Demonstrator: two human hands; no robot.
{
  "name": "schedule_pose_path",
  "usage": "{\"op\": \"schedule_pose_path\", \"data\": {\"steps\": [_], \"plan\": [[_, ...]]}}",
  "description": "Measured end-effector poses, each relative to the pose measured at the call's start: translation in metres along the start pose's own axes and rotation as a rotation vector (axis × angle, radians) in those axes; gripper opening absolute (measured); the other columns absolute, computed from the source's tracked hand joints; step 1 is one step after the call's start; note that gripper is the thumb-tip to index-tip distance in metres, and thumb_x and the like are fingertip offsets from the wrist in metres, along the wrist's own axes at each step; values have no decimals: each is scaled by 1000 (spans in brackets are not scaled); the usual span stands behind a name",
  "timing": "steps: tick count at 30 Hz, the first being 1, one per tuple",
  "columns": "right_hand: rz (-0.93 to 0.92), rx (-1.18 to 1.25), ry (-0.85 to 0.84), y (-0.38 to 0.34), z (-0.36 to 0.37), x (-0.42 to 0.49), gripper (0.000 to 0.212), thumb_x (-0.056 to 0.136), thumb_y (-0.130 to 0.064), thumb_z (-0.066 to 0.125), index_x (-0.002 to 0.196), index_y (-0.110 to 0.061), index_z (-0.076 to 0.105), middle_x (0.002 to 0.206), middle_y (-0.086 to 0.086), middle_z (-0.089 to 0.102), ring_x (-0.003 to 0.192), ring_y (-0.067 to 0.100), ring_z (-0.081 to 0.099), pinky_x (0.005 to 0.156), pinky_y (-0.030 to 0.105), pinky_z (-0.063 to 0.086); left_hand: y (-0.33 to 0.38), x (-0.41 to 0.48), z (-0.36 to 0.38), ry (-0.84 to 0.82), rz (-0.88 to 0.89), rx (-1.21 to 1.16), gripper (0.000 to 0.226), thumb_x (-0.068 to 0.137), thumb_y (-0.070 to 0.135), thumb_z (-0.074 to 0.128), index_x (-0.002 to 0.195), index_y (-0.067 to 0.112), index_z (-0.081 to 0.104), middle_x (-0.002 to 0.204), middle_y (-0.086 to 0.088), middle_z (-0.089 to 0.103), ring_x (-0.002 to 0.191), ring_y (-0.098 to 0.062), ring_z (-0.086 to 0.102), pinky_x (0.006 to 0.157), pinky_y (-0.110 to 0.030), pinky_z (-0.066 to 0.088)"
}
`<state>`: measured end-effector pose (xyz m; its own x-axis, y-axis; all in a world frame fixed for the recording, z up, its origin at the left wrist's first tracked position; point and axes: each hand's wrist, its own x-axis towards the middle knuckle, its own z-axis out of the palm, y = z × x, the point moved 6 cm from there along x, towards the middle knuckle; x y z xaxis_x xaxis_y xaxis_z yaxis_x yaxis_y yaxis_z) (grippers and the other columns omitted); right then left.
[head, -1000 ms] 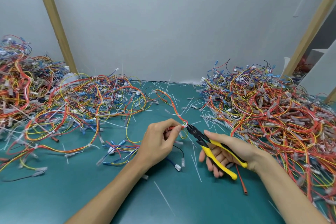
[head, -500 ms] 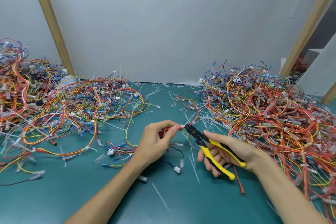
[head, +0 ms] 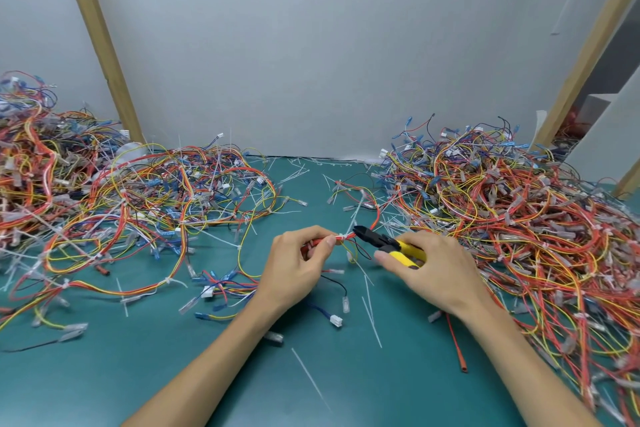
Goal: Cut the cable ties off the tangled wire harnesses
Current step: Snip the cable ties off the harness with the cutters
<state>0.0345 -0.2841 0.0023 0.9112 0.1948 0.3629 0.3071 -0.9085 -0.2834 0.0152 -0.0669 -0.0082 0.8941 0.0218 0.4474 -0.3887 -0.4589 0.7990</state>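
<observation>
From the head camera, much of the cutters is hidden. The right hand curls round the yellow handles, so only a short stretch of yellow shows past the thumb. The black nose pokes out to the left of the fingers. Whether its blades are parted or closed is too small to tell. The left hand pinches a thin harness of red and yellow wires between thumb and forefinger, and its palm covers the wires' near end. One white cable tie wraps that harness just beyond the left fingertips, between them and the cutter nose.

Both forearms run out of the bottom edge. Two big tangles flank the hands. The left pile is cut off by the left edge and the right pile by the right edge. Their wires are too many to count.

Near the wrists, on the green mat, lie loose white offcuts, a white connector and one red tube under the right wrist. Two slanted wooden posts lean against the grey wall behind.
</observation>
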Motion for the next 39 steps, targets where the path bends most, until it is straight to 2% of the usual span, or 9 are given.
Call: {"op": "schedule_pose_path", "data": {"steps": [4,7,11,15,19,22,28,35,39], "plan": [[-46,53,30,5,1,0,51,74,-78,53,101,-37,69,86,-19,61,79,4,52,63,26,39,1,1,-1,8,29,49,17,95,17,61,85,17,75,53,6,32,51,-11,28,48,-18,21],[-65,43,55,3,2,-1,54,73,-78,55,106,-37,69,92,-21,61,83,2,50,66,26,40,3,0,-1,7,53,57,16,94,16,61,83,16,74,51,7,29,50,-11,27,47,-17,21],[-86,36,56,-1,2,-2,54,73,-78,56,105,-37,69,90,-18,61,83,5,53,68,30,48,4,-1,-2,10,76,78,17,94,15,61,81,19,73,50,8,30,49,-10,29,47,-17,22],[-118,22,104,-3,1,-4,52,73,-78,58,101,-37,71,87,-20,61,82,4,55,63,27,45,3,1,-3,12,87,106,17,94,16,61,82,17,73,49,8,30,49,-10,30,47,-16,24],[-117,17,130,-4,2,-4,46,73,-72,65,98,-34,72,87,-16,64,83,9,60,63,30,48,2,1,-3,16,100,124,16,93,16,61,83,17,74,48,7,30,49,-10,31,47,-15,24],[-109,28,122,-4,3,-4,50,73,-76,59,97,-35,71,87,-15,65,84,8,59,66,32,50,2,2,-3,24,106,135,15,93,16,62,84,17,74,49,7,30,49,-11,31,48,-16,24],[-111,59,110,-5,4,-5,52,72,-78,56,97,-35,71,83,-16,62,81,5,56,65,30,49,0,1,-3,22,127,176,14,93,18,61,85,20,73,50,6,35,51,-12,35,50,-15,25],[-109,64,115,-7,7,-6,45,74,-71,65,97,-34,71,84,-14,63,82,11,59,66,30,47,-2,1,-1,4,138,234,13,92,20,61,90,24,74,55,9,48,54,-8,43,54,-22,32],[-117,65,122,-9,7,-7,43,73,-71,65,94,-34,71,81,-14,62,80,12,58,62,29,43,-2,1,-1,-11,124,208,14,92,15,63,88,21,75,51,7,42,52,-10,39,52,-19,29]]}}
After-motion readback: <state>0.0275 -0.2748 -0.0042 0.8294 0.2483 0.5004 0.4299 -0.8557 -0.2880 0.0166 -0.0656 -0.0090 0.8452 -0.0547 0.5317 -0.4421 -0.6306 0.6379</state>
